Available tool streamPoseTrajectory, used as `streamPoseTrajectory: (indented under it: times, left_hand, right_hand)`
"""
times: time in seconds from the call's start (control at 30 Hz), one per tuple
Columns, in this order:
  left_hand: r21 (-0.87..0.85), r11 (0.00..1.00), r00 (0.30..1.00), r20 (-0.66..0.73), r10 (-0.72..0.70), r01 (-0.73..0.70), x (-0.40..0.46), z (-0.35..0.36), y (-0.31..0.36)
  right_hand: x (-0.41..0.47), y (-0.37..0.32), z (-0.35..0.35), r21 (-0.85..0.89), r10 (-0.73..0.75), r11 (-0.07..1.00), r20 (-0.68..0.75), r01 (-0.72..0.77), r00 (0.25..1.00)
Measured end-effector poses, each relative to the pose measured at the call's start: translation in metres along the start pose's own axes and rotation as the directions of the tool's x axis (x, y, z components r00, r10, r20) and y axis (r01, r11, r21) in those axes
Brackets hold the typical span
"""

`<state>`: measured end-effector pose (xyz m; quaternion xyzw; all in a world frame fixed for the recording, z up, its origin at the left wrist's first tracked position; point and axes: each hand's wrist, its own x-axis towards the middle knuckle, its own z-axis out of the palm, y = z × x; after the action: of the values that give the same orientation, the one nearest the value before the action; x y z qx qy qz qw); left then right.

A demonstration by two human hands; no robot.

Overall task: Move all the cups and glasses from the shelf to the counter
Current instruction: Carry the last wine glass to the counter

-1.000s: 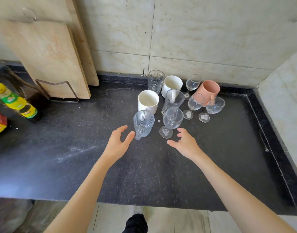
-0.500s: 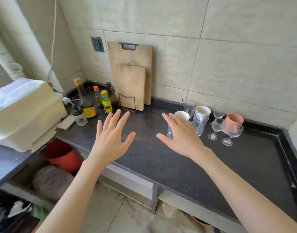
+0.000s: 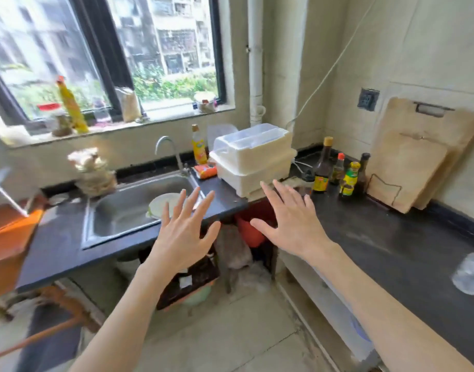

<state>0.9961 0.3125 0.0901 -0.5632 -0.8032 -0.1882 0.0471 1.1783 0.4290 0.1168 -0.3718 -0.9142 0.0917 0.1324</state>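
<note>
My left hand (image 3: 183, 232) is raised in front of me with fingers spread, holding nothing, over the edge of the sink counter. My right hand (image 3: 293, 222) is likewise spread and empty, above the corner where the two counters meet. One clear glass (image 3: 470, 272) shows blurred at the far right edge on the dark counter (image 3: 386, 245). The other cups and glasses are out of view. No shelf with cups is visible.
A steel sink (image 3: 128, 210) with a plate in it lies at the left. A white plastic dish box (image 3: 253, 159), sauce bottles (image 3: 337, 170) and wooden cutting boards (image 3: 418, 157) stand along the counter. A red bucket (image 3: 250, 229) sits under the counter.
My view has swung left, from the group of cups and glasses to the sink and window. Both hands stay spread and empty in front of me.
</note>
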Motion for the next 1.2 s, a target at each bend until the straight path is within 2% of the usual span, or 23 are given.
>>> streamPoseTrajectory:
  times: [0.3, 0.53, 0.67, 0.93, 1.2]
  left_hand:
    - [0.093, 0.959, 0.961, -0.098, -0.258, 0.267, -0.102, -0.111, -0.241]
    - [0.154, 0.878, 0.888, -0.159, -0.431, 0.453, -0.157, -0.177, -0.395]
    - [0.161, 0.828, 0.84, -0.191, -0.507, 0.537, -0.167, -0.195, -0.456]
    - [0.138, 0.786, 0.789, -0.252, -0.56, 0.602, -0.14, -0.222, -0.58]
    - [0.093, 0.818, 0.794, -0.324, -0.515, 0.568, -0.059, -0.284, -0.708]
  right_hand:
    - [0.069, -0.271, 0.077, 0.032, -0.335, 0.941, -0.025, 0.336, 0.942]
    - [0.117, -0.446, 0.126, 0.129, -0.487, 0.868, 0.038, 0.479, 0.873]
    - [0.147, -0.514, 0.145, 0.133, -0.544, 0.834, 0.044, 0.535, 0.838]
    - [0.243, -0.622, 0.184, 0.132, -0.625, 0.776, 0.032, 0.616, 0.78]
    - [0.388, -0.717, 0.189, 0.123, -0.619, 0.773, -0.065, 0.622, 0.783]
